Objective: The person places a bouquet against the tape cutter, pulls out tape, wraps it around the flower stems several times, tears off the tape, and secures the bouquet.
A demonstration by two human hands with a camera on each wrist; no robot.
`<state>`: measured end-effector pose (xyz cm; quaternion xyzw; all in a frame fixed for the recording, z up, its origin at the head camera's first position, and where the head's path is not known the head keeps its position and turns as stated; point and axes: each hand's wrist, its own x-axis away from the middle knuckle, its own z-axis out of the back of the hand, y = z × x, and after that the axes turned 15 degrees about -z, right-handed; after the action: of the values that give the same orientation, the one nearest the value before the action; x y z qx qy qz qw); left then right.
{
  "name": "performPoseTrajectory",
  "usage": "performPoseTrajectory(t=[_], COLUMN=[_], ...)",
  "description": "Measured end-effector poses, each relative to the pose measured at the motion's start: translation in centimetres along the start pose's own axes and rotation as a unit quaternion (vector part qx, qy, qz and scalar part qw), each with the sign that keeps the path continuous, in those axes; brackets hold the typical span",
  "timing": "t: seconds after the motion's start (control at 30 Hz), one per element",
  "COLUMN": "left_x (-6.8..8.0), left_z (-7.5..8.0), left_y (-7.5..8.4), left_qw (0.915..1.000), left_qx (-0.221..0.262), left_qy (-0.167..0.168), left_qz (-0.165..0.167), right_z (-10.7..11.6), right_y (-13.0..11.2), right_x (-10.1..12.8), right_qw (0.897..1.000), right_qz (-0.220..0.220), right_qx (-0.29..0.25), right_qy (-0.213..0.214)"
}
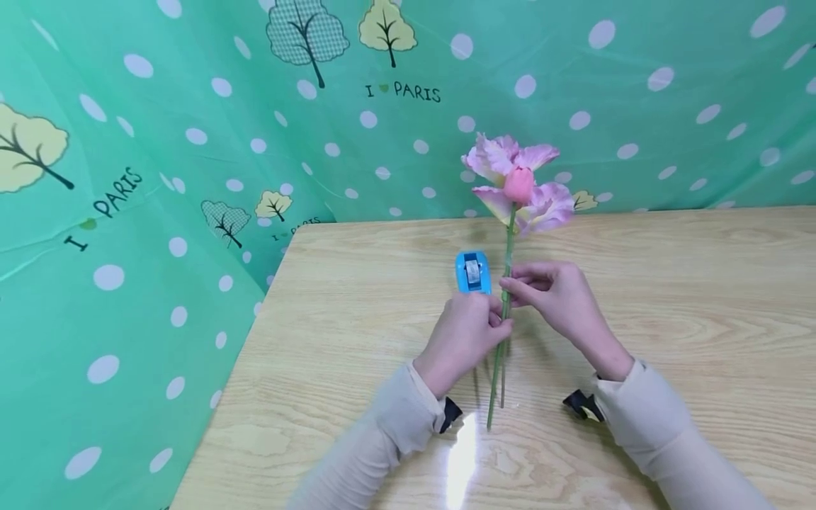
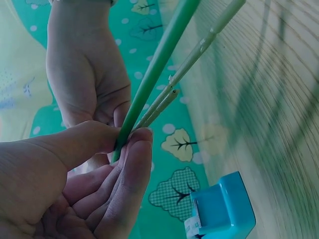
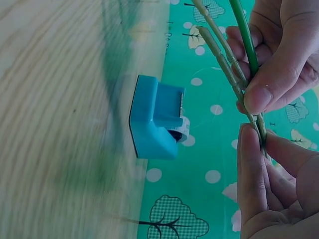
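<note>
Both hands hold a small bunch of artificial flowers upright over the table. At its top, a pink bud (image 1: 519,185) sits in front of large lilac petals (image 1: 550,207). My left hand (image 1: 464,334) pinches the stems between thumb and fingers, below my right hand (image 1: 556,292), which pinches them higher up. A smooth green stem (image 2: 158,62) runs beside thinner, pale jointed stems (image 2: 195,56), one of them with a short cut-looking end. In the right wrist view, the fingertips of the left hand (image 3: 286,59) and right hand (image 3: 259,184) are close together on the stems.
Just behind the left hand stands a blue tape dispenser (image 1: 473,273) with a roll in it. The wooden table (image 1: 357,319) meets a green dotted cloth (image 1: 223,156) at its back and left. Black devices (image 1: 581,405) sit at the wrists.
</note>
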<state>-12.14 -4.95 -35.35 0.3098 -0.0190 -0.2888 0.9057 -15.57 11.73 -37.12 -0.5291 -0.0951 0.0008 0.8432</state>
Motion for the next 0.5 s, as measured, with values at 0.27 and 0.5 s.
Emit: performPoseTrajectory(t=[0.27,0.5], left_x=[-0.4,-1.5], left_z=[-1.0,-2.1], left_y=[0.4,1.2], left_qw=[0.9999,0.9997], left_qx=[-0.001,-0.007], left_qy=[-0.010,-0.024], left_qz=[-0.005,0.001], right_z=[0.8,2.1], right_y=[1.2,2.3], right_x=[0.5,0.9], right_qw=[1.000,0.999], right_qz=[-0.018,-0.022], right_qx=[0.018,0.037], right_qy=[0.002,0.009])
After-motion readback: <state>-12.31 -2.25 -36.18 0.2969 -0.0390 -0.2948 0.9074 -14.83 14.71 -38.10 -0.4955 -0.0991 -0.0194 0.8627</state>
